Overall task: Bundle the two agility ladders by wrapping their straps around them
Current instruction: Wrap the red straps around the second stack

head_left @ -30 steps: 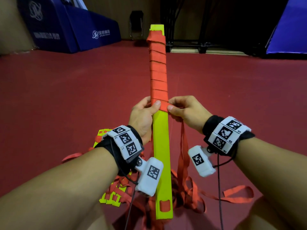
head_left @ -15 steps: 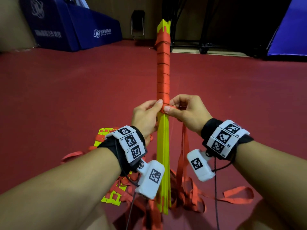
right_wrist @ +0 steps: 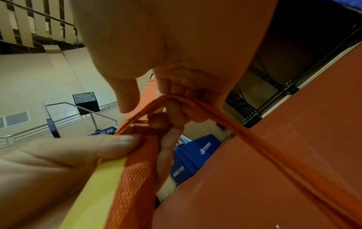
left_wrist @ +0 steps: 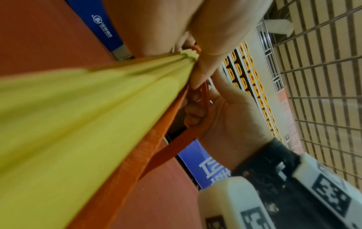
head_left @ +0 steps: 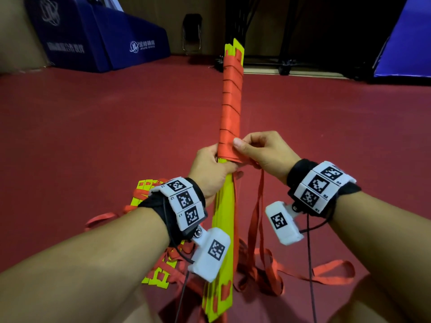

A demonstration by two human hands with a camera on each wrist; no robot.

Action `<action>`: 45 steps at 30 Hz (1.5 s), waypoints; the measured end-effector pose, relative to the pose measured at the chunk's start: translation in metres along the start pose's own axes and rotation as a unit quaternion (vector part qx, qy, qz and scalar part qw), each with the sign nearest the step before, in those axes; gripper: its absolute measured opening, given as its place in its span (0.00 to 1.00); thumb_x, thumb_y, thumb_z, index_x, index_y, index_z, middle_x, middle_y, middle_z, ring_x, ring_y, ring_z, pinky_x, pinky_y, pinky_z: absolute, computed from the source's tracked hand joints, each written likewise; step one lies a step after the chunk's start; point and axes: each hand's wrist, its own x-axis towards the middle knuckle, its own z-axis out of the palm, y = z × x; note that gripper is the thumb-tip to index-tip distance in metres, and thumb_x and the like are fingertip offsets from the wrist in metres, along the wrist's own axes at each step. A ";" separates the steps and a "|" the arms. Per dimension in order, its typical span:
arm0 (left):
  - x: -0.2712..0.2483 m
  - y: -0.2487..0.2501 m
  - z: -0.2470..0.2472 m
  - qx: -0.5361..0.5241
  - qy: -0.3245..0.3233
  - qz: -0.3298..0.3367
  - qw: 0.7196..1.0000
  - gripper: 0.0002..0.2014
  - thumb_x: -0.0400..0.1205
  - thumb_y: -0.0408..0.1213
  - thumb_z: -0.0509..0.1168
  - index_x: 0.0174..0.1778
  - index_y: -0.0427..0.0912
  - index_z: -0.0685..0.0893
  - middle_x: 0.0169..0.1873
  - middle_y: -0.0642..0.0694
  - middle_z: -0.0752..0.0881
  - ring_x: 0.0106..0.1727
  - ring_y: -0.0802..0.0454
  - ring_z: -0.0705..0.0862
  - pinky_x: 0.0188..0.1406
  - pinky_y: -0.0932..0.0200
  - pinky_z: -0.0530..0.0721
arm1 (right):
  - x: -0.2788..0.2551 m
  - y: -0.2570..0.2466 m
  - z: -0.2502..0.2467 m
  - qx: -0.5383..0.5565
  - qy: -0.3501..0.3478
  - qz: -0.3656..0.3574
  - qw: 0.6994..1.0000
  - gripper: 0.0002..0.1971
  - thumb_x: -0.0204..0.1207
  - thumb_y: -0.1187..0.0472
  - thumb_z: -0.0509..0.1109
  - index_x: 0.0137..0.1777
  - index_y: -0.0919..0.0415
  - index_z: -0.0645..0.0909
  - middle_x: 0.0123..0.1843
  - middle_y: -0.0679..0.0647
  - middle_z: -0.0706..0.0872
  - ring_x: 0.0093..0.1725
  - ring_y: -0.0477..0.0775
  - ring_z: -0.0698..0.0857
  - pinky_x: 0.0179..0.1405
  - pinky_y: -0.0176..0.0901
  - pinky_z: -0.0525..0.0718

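Observation:
A stack of yellow ladder rungs (head_left: pixel 223 217) stands upright in front of me, its upper half wound in red strap (head_left: pixel 231 108). My left hand (head_left: pixel 213 170) grips the stack just below the wrapping; the same rungs (left_wrist: pixel 82 108) fill the left wrist view. My right hand (head_left: pixel 261 152) pinches the loose red strap (head_left: pixel 257 199) at the lowest turn, thumb pressed on the wrapping. In the right wrist view its fingers curl round the strap (right_wrist: pixel 195 102). A second ladder (head_left: pixel 154 229), yellow rungs tangled with red straps, lies on the floor behind my left wrist.
Loose red strap loops (head_left: pixel 326 271) trail over the dark red floor (head_left: pixel 93 136) at the lower right. Blue padded barriers (head_left: pixel 98 40) stand at the far left and another (head_left: pixel 405 43) at the far right. A dark metal frame (head_left: pixel 268 43) is behind the stack.
The bundle has turned in my hands, from its flat face to nearly edge-on. Another turn of strap lies lower on the stack, and my right thumb now presses on it.

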 end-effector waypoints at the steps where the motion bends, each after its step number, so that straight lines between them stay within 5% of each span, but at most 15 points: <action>1: 0.001 0.000 0.000 0.003 0.002 -0.001 1.000 0.19 0.77 0.09 0.64 0.48 0.39 0.87 0.37 0.41 0.89 0.42 0.45 0.89 0.43 0.52 0.90 | -0.001 0.000 -0.002 -0.003 -0.017 0.003 1.000 0.13 0.82 0.56 0.72 0.39 0.64 0.83 0.22 0.43 0.79 0.21 0.38 0.73 0.24 0.29 0.70; 5: 0.005 0.000 -0.001 -0.001 0.020 0.008 1.000 0.18 0.76 0.08 0.62 0.52 0.33 0.84 0.44 0.33 0.87 0.42 0.40 0.86 0.46 0.48 0.87 | -0.001 0.002 -0.008 -0.038 -0.058 0.009 0.998 0.09 0.83 0.64 0.71 0.41 0.66 0.85 0.26 0.46 0.82 0.23 0.37 0.74 0.27 0.26 0.71; 11: 0.006 0.003 -0.002 -0.059 0.022 -0.010 0.998 0.19 0.78 0.09 0.60 0.53 0.37 0.81 0.50 0.38 0.88 0.47 0.45 0.87 0.60 0.44 0.83 | 0.002 0.006 -0.012 -0.078 -0.057 -0.006 0.995 0.08 0.83 0.65 0.71 0.41 0.61 0.82 0.25 0.39 0.81 0.27 0.36 0.75 0.33 0.30 0.74; 14: 0.004 0.004 -0.002 -0.076 0.005 -0.008 0.997 0.20 0.78 0.08 0.60 0.60 0.32 0.79 0.53 0.36 0.88 0.48 0.45 0.88 0.56 0.48 0.87 | 0.001 0.010 -0.009 -0.061 -0.074 0.001 0.995 0.08 0.85 0.65 0.68 0.42 0.63 0.81 0.30 0.47 0.85 0.30 0.46 0.80 0.37 0.41 0.80; 18: 0.002 0.008 -0.004 -0.105 -0.014 -0.010 0.994 0.24 0.78 0.08 0.60 0.71 0.25 0.74 0.52 0.34 0.87 0.43 0.45 0.90 0.45 0.49 0.92 | -0.001 0.006 -0.008 0.018 -0.081 0.010 0.997 0.07 0.85 0.69 0.66 0.44 0.68 0.80 0.28 0.51 0.88 0.29 0.46 0.86 0.37 0.39 0.85; 24: -0.003 0.013 -0.002 -0.136 -0.024 -0.011 0.990 0.22 0.82 0.14 0.63 0.74 0.23 0.70 0.50 0.33 0.86 0.36 0.48 0.90 0.37 0.53 0.92 | -0.006 0.004 -0.007 0.124 -0.073 0.031 0.989 0.05 0.82 0.74 0.67 0.44 0.71 0.77 0.25 0.51 0.87 0.26 0.44 0.86 0.33 0.35 0.86; 32: 0.000 0.011 -0.003 -0.125 -0.008 -0.002 0.992 0.14 0.84 0.14 0.59 0.62 0.30 0.77 0.50 0.37 0.87 0.39 0.53 0.91 0.39 0.54 0.92 | -0.004 0.006 -0.009 0.115 -0.084 0.043 0.989 0.07 0.79 0.74 0.70 0.39 0.69 0.80 0.27 0.55 0.87 0.25 0.47 0.83 0.30 0.35 0.82; 35: 0.002 0.010 -0.003 -0.111 0.001 0.004 0.994 0.14 0.84 0.14 0.59 0.54 0.36 0.79 0.49 0.41 0.88 0.39 0.55 0.91 0.41 0.54 0.92 | -0.004 0.006 -0.011 0.090 -0.110 0.044 0.989 0.09 0.80 0.63 0.72 0.39 0.65 0.80 0.30 0.56 0.87 0.25 0.49 0.79 0.28 0.39 0.76; 38: 0.002 0.011 -0.005 -0.090 -0.002 0.003 0.996 0.14 0.84 0.15 0.61 0.59 0.35 0.79 0.50 0.42 0.89 0.39 0.55 0.90 0.37 0.59 0.91 | -0.003 0.006 -0.008 0.084 -0.134 0.069 0.985 0.18 0.81 0.49 0.66 0.36 0.62 0.81 0.29 0.59 0.84 0.25 0.51 0.74 0.28 0.42 0.71; 45: 0.002 0.010 -0.004 -0.101 -0.001 0.009 0.995 0.14 0.84 0.14 0.61 0.55 0.37 0.80 0.50 0.41 0.89 0.48 0.51 0.90 0.47 0.59 0.91 | -0.004 0.006 -0.010 0.017 -0.106 0.005 0.994 0.17 0.86 0.64 0.66 0.32 0.62 0.79 0.26 0.52 0.80 0.27 0.47 0.74 0.30 0.34 0.73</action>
